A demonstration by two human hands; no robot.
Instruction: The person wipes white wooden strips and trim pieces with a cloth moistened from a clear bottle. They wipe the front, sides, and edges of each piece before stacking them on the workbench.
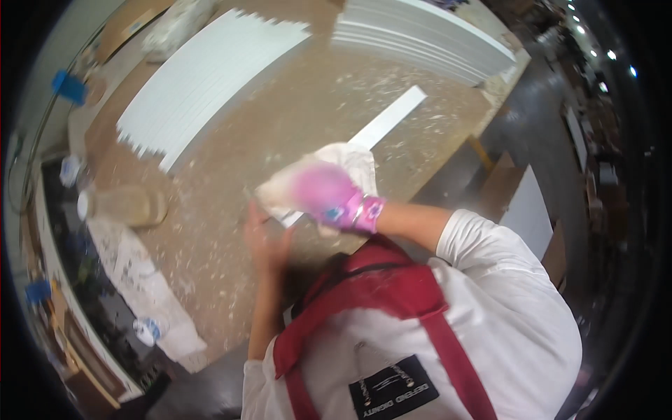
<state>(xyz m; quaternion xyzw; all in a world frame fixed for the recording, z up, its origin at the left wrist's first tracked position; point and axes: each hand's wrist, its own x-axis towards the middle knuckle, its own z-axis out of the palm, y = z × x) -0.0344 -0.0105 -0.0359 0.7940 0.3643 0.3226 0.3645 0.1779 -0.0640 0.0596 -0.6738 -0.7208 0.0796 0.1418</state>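
My right hand (pixel 325 192), in a pink patterned glove, is closed on a crumpled whitish cloth (pixel 359 159) and presses it over a white strip (pixel 392 119). The strip lies at a slant on the table, its far end bare and its middle hidden by cloth and glove. My bare left hand (pixel 267 241) is beside the strip's near end, thumb and fingers apart, partly smeared by motion. Whether it touches the strip I cannot tell.
Many white strips lie side by side in a sheet (pixel 210 77) at the far left, and a stack of white strips (pixel 420 38) stands at the far right. A jar of pale liquid (pixel 129 205) rests on the left, by a stained cloth (pixel 140 280). The brown worktable (pixel 217 231) is paint-specked.
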